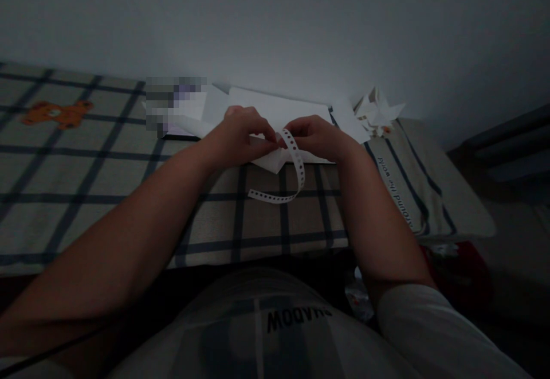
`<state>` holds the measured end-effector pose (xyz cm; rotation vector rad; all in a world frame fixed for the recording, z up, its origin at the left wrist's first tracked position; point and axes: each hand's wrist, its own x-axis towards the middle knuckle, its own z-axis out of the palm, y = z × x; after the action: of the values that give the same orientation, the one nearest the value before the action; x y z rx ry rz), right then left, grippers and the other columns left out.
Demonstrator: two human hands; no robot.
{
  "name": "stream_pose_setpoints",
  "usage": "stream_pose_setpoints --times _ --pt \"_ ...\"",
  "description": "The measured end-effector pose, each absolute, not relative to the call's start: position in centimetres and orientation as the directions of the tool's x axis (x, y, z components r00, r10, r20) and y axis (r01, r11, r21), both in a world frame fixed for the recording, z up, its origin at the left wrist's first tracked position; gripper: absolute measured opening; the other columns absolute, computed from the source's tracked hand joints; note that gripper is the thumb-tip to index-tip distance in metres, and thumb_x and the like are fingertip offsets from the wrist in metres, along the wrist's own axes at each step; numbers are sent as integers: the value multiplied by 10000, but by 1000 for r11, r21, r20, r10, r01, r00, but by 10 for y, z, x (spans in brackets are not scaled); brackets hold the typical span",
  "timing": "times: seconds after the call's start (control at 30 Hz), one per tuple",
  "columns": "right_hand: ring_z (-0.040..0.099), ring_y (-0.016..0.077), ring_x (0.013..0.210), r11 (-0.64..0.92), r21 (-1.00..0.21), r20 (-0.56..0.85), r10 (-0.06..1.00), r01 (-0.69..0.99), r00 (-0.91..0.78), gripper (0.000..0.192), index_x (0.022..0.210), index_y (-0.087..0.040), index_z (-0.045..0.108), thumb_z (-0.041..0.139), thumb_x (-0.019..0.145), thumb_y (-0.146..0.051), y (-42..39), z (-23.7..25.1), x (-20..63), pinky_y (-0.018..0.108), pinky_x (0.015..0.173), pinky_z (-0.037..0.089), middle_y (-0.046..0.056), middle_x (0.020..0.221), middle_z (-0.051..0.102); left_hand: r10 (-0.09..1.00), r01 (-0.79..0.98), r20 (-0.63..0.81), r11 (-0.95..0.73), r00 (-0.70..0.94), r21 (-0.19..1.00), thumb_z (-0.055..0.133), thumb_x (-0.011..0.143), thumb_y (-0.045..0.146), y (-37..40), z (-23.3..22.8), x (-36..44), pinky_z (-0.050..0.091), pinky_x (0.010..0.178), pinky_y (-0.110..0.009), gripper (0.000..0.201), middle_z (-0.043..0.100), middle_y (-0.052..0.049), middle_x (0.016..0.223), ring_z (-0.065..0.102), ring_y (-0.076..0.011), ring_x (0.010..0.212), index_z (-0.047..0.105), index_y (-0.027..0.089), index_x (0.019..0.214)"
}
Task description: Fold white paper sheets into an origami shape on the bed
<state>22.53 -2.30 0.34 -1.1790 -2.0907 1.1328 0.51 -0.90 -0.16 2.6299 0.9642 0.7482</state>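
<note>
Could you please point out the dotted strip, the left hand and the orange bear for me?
Dotted strip (301, 171): head view, on its curved bend.
Left hand (243, 135): head view, on the back of the hand.
Orange bear (62, 116): head view, on its middle.

Pale shirt, short sleeves, dark "SHADOW" lettering, darker blocks across the front, pale vertical line

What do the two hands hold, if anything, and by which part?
Left hand and right hand pinch white paper at the upper end of a perforated strip; exact grip unclear.
</note>
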Motion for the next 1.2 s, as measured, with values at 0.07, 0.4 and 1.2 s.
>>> stream_pose_setpoints --times 0.07,0.4,1.2 --pt "547 135 726 282 -843 14 863 458 -504 238 837 -154 689 694 807 -390 -24 5 225 270 653 440 22 751 651 659 536 387 -751 645 385 645 808 431 -9 -2 5 363 891 -403 236 685 -41 819 579 -227 884 759 232 864" --pt "564 151 795 342 -829 77 853 442 -516 225 849 -168 686 697 809 -390 -21 1 226 292 711 452 25 805 661 633 531 393 -774 668 345 589 830 513 -4 -3 3 374 758 -356 334 672 -36 744 579 -203 766 741 216 813" --pt "531 139 755 380 -822 121 845 425 -521 280 813 -154 662 702 804 -431 -24 2 219 280 668 430 28 767 638 636 453 419 -764 648 459 654 779 405 -5 -6 4 434 760 -346 240 684 -56 768 598 -190 767 749 189 820"
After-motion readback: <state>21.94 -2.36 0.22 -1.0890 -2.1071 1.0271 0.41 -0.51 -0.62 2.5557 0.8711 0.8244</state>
